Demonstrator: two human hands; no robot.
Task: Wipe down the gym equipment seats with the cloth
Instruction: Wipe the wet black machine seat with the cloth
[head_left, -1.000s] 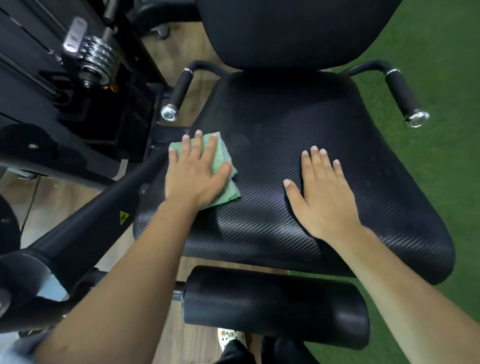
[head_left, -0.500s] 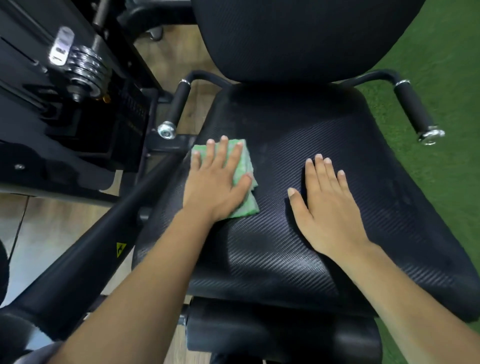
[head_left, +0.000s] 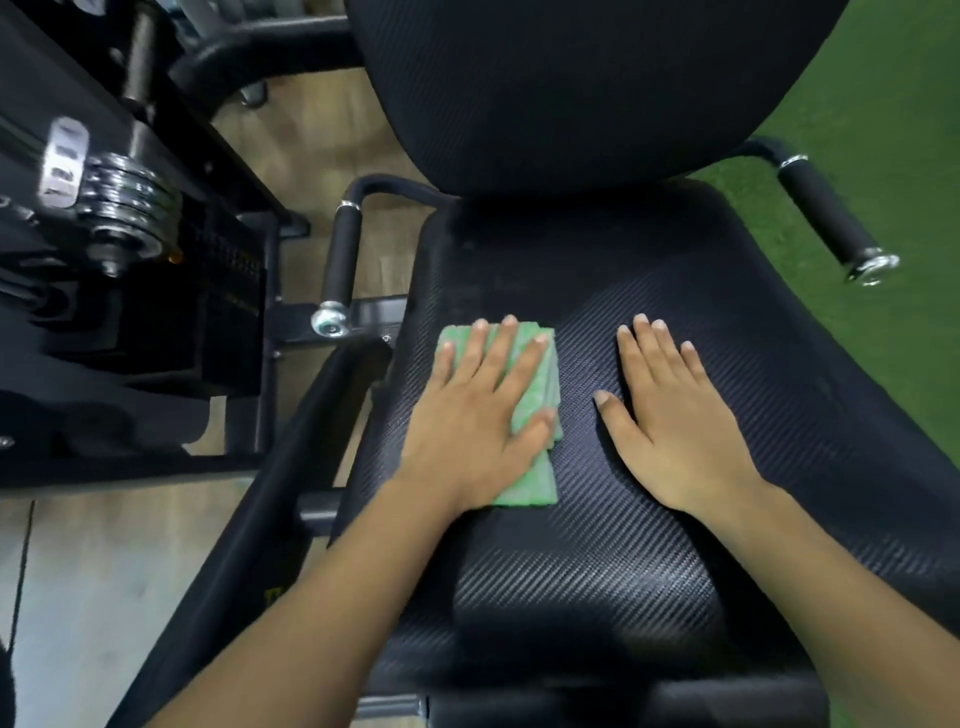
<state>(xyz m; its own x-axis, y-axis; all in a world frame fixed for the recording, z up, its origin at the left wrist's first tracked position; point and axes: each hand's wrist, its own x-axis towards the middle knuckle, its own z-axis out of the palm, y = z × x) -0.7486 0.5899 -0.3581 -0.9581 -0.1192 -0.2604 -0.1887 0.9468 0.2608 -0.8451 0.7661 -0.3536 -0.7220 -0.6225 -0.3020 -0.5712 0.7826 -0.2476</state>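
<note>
Green cloth (head_left: 530, 483) sits folded on the left-centre of the seat (head_left: 597, 571), flat under left hand (head_left: 478, 415). Fingers straight & a bit spread, pressing, not gripping. Right hand (head_left: 670, 421) lies flat on seat just beside it, fingers straight & close, thumb out. Risk: w/ no grip, folds could shear apart or cloth slip from under the palm (textured cover likely drags). Rear strip by backrest (head_left: 571, 78) prob. easy to miss.
</note>
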